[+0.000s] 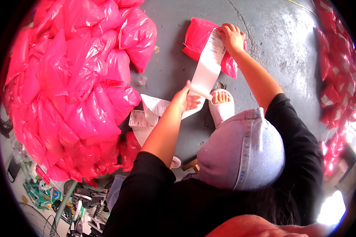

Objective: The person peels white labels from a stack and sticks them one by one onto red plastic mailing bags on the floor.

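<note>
A pink plastic parcel [197, 35] lies on the floor at the upper middle. A long strip of white printed labels [210, 47] runs from it down towards me, with more folded labels [140, 118] to the lower left. My right hand [231, 38] grips the upper end of the strip against the parcel, fingers bent. My left hand [184, 97] holds the strip lower down, fingers curled at it. My denim-covered knee [239, 150] and a foot in a white slide [220, 106] are below the parcel.
A big heap of glossy pink parcels [71, 94] fills the left side. More pink parcels [336, 79] line the right edge. The grey floor [265, 51] is cracked. A wheeled metal frame [83, 209] and green-and-white litter [39, 193] are at the lower left.
</note>
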The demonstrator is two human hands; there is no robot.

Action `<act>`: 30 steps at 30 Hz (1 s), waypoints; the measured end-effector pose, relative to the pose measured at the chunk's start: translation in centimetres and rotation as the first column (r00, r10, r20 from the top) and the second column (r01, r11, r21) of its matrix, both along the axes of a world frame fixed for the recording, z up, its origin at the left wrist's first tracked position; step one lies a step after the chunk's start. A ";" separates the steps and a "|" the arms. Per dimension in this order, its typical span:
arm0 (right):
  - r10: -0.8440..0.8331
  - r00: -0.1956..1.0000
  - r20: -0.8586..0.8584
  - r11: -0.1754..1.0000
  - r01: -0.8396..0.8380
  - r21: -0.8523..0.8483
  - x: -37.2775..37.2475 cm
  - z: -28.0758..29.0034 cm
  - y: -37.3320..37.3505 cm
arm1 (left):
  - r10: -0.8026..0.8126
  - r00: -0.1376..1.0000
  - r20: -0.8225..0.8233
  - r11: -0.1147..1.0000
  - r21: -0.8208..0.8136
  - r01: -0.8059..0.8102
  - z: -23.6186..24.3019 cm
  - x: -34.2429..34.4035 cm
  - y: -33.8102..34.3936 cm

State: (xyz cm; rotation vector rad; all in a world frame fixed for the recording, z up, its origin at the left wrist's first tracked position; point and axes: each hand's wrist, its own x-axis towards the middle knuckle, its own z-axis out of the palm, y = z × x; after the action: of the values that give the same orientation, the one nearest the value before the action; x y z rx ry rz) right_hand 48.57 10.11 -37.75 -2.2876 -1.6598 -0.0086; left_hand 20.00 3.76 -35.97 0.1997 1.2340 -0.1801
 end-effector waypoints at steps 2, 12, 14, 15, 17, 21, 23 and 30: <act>-0.034 0.998 0.058 0.998 0.037 -0.055 -0.9 0.2 -0.1 | -0.015 1.000 0.003 1.000 -0.006 0.015 -0.3 -3.2 -1.7; 0.223 0.955 -0.194 0.974 -0.211 0.079 -6.8 1.4 -3.1 | -0.209 0.963 -0.171 0.978 -0.055 0.203 4.2 -14.4 -4.3; 0.029 0.992 -0.124 0.993 -0.015 0.113 -2.3 3.2 -1.8 | -0.163 0.967 -0.195 0.984 0.039 0.174 6.7 -14.1 -3.1; -0.221 0.975 -0.040 0.966 0.224 0.128 -0.2 2.4 -1.8 | -0.163 0.967 -0.196 0.983 0.045 0.175 8.0 -13.4 -2.7; -0.258 0.964 -0.063 0.841 0.192 -0.506 2.0 2.9 -1.4 | -0.056 0.968 -0.244 0.988 0.127 0.089 9.5 -12.4 -1.6; -0.279 0.777 -0.565 0.895 -0.003 -0.445 2.3 9.0 -2.0 | -0.476 0.705 -0.527 0.278 0.670 0.688 13.2 -11.2 -0.2; -0.433 0.722 -0.540 0.901 0.351 -0.254 8.0 11.8 -4.2 | -0.600 0.580 -0.552 -0.030 0.739 0.673 18.4 -8.3 1.7; 0.395 -0.099 -0.914 0.710 0.664 0.235 38.2 19.3 -13.7 | -0.601 0.600 -0.528 -0.527 0.826 0.200 22.1 -9.8 1.1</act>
State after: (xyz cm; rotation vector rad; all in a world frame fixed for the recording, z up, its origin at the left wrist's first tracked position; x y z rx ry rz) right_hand 86.77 -3.57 -18.47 -1.0001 -0.2504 0.7600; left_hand 10.24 4.83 -13.83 2.3773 0.4888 0.1753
